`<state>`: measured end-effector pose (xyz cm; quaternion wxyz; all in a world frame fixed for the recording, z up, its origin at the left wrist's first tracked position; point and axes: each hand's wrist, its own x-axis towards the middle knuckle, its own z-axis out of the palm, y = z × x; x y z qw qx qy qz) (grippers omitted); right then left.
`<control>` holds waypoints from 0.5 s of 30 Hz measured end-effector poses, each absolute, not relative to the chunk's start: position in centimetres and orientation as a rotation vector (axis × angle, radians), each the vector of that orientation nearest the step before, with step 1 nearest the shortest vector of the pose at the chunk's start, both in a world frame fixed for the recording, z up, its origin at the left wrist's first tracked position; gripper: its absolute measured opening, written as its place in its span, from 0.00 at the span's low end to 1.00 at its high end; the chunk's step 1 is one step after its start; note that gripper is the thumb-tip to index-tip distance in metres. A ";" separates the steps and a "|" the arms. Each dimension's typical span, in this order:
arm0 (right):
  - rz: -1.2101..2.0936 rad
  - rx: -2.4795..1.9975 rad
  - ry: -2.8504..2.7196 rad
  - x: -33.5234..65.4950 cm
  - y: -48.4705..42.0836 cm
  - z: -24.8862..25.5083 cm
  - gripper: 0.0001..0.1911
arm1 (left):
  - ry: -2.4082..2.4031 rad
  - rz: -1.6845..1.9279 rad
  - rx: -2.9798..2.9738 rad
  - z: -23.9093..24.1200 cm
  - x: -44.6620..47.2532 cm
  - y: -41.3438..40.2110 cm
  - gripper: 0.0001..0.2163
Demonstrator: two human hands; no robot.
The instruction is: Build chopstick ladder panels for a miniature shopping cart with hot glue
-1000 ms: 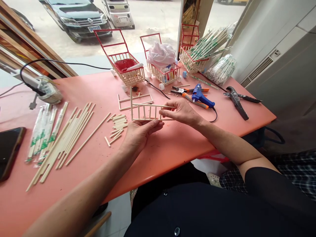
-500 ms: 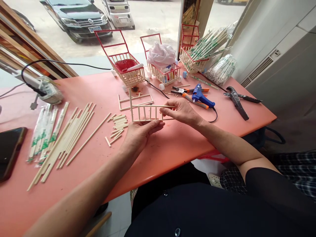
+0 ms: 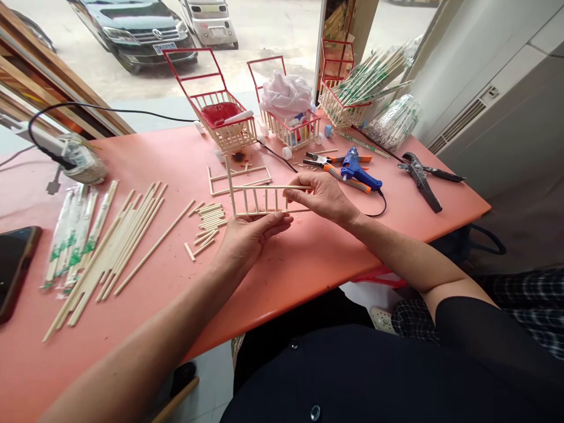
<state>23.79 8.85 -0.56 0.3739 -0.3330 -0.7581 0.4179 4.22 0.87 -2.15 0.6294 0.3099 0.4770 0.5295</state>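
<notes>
Between my two hands, above the table, is a ladder-like frame of wooden sticks (image 3: 257,200) with several short crossbars and a longer stick rising at its left end. My left hand (image 3: 251,235) grips its lower rail from below, thumb along the rail. At the right end, my right hand (image 3: 324,198) pinches the frame between thumb and fingers. Behind it a second stick frame (image 3: 240,171) lies flat on the table. Short cut sticks (image 3: 211,217) lie in a pile left of my left hand, and long bare chopsticks (image 3: 118,247) are spread farther left.
Three small stick-built carts (image 3: 233,132) with red handles stand at the back. A blue glue gun (image 3: 359,170), orange-handled pliers (image 3: 346,176) and a black tool (image 3: 420,179) lie to the right. Wrapped chopsticks (image 3: 79,235), a phone (image 3: 17,267) and a power strip (image 3: 79,158) are at left.
Both hands keep their hold on the stick frame, with almost no movement. The whole view has shifted slightly, so the scene sits a little farther left.
</notes>
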 end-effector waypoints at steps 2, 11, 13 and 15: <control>1.058 -0.866 -1.948 23.8 8.8 -0.6 0.25 | 1.101 1.214 0.707 -2.1 4.3 0.9 0.19; 0.995 -0.808 -1.948 23.8 8.8 -1.0 0.28 | 1.074 1.219 0.704 -2.3 4.1 0.9 0.19; 0.982 -0.810 -1.954 23.8 8.8 -1.1 0.27 | 1.066 1.221 0.704 -2.3 4.1 0.9 0.19; 0.973 -0.804 -1.959 23.8 8.8 -1.1 0.27 | 1.059 1.220 0.703 -2.4 4.1 1.0 0.18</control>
